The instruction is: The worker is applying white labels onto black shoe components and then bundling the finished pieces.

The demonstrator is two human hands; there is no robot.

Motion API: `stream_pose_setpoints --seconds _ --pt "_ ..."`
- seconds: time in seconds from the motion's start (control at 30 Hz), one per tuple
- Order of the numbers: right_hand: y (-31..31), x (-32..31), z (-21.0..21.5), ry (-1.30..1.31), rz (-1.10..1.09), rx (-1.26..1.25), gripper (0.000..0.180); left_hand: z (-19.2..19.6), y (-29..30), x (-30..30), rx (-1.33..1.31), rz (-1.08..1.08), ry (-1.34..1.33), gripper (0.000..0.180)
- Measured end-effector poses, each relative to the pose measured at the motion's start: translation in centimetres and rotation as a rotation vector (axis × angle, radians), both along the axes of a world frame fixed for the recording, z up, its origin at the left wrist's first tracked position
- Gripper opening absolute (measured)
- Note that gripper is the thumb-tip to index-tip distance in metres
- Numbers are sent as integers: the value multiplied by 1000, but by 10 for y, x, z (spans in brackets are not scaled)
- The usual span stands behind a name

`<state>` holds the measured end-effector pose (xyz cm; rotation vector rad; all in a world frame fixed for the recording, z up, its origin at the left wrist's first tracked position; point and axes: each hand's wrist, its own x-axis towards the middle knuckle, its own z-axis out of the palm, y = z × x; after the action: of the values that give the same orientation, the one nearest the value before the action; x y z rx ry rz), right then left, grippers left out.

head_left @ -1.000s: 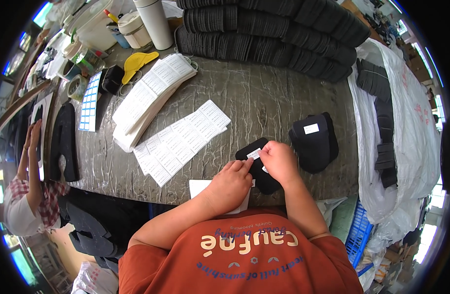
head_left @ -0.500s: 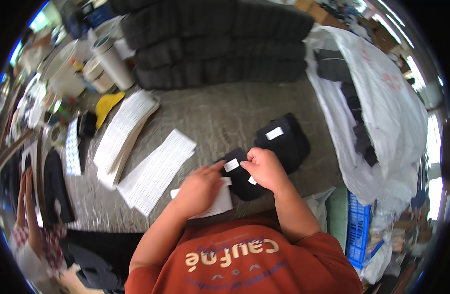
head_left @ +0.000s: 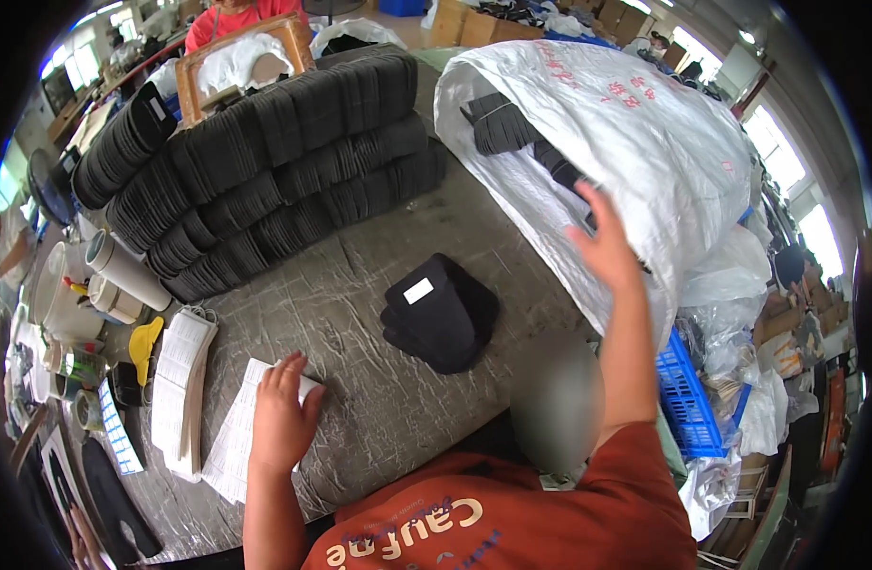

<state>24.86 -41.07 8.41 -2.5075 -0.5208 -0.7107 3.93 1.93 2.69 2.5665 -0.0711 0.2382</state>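
My left hand (head_left: 286, 413) rests over a strip of white label sheets (head_left: 232, 451), its fingers stretched out and parted. A bit of white paper shows between its thumb and forefinger, lying under the hand. My right hand (head_left: 607, 242) reaches up to the mouth of a large white woven sack (head_left: 588, 104), fingers spread and nothing visible in them. Inside the sack lie bundles of black fabric pieces (head_left: 502, 125). Between my hands, a small pile of black fabric pieces (head_left: 445, 318) sits on the table, a white label (head_left: 418, 291) on its top piece.
Long stacks of black pieces (head_left: 293, 142) line the table's far side. A thick wad of label sheets (head_left: 181, 389), a yellow object (head_left: 144, 347) and a white tumbler (head_left: 127, 271) stand at left. A blue crate (head_left: 688, 399) is at right. A person (head_left: 236, 19) is beyond the stacks.
My right hand has left the black piece and moved to the sack's mouth. My left hand has shifted left onto the label sheets. The black pieces now lie together, and the view has turned.
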Motion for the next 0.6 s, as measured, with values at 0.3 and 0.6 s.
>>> stream_pose_setpoints --seconds 0.3,0.6 --pt "-115 57 137 362 -332 -438 48 -5 -22 5 -29 -14 141 44" --pt "-85 40 40 107 272 411 45 -1 -27 0 -31 -29 199 42"
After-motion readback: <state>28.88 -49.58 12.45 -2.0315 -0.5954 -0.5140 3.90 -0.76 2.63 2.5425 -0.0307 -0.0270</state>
